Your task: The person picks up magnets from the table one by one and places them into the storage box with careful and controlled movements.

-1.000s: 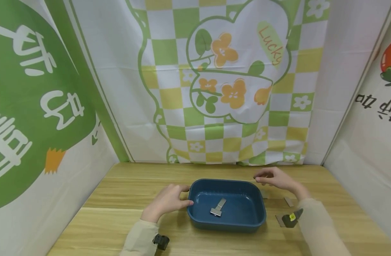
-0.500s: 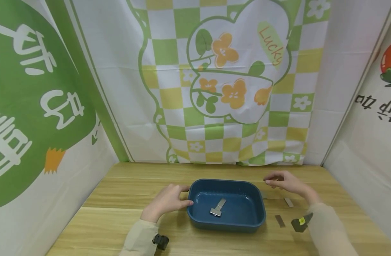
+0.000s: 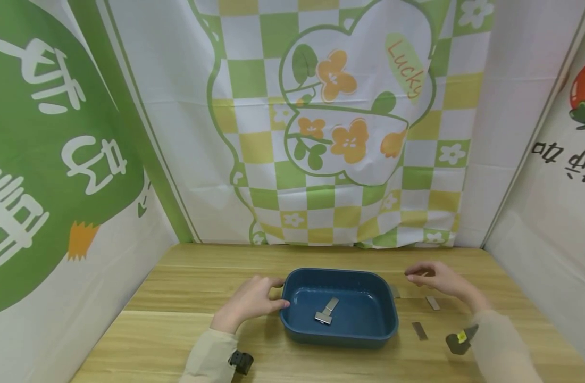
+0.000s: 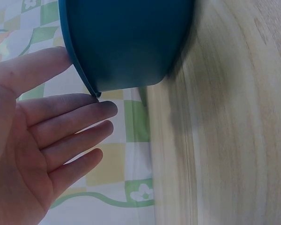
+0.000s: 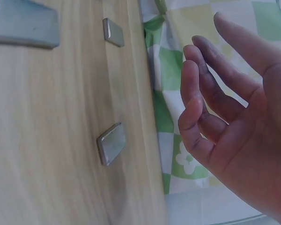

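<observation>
In the head view, my left hand (image 3: 254, 299) is at the left end of a dark blue rectangular plastic bin (image 3: 340, 340). Its fairly straight fingers and thumb touch the bin's rim (image 4: 77, 61). Two small flat silvery metal blocks, one narrow (image 3: 331, 304) and one shiny (image 3: 323, 318), lie together inside. My right hand (image 3: 436, 277) hovers above the table to the right of the bin, fingers loosely bent. The right wrist view shows nothing in that hand (image 5: 239, 108). Beneath it are a flat metal block (image 3: 433, 303), a darker one (image 3: 419, 331) and one partly hidden behind the bin (image 3: 395, 292).
The wooden table (image 3: 177, 319) backs onto a green and white checked cloth (image 3: 340, 213). Printed cloth walls stand at the left (image 3: 144, 229) and right (image 3: 536, 229). In the right wrist view, a metal block (image 5: 25, 23) appears large and near the camera.
My right hand has drawn back to the right and slightly toward me, away from the bin, uncovering the blocks beside it. The left hand, the bin and the blocks inside have stayed put.
</observation>
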The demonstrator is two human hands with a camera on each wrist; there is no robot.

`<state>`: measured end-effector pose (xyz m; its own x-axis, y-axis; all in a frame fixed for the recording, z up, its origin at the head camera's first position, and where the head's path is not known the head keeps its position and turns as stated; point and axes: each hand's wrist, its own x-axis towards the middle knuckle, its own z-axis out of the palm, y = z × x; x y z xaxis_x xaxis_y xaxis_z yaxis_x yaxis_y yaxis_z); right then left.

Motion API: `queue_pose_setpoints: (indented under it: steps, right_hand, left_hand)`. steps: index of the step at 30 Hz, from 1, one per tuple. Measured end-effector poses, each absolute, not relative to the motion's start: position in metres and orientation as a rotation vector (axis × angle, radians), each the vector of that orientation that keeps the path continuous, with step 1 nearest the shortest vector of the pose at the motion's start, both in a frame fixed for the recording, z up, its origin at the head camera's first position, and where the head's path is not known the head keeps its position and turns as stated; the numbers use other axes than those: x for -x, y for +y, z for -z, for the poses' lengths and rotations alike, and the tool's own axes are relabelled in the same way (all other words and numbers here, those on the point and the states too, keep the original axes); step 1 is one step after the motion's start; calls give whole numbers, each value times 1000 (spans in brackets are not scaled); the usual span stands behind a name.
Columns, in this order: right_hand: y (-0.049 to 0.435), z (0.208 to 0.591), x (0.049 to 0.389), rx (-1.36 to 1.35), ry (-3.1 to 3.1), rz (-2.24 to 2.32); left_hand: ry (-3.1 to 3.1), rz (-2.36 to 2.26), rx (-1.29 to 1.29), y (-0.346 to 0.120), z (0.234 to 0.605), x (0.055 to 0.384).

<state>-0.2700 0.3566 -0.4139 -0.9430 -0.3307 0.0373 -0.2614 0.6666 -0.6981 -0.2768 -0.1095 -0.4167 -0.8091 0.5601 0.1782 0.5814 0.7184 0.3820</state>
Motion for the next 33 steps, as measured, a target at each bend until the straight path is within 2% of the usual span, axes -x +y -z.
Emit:
queue_pose_setpoints:
  steps: [24, 33]
  right_hand:
    - [378, 432, 260, 488, 2877, 1055]
    - [389, 441, 256, 397, 2842, 1107]
  left_hand:
    - [-2863, 680, 957, -108, 414, 275]
    - [-2867, 669, 952, -108, 414, 275]
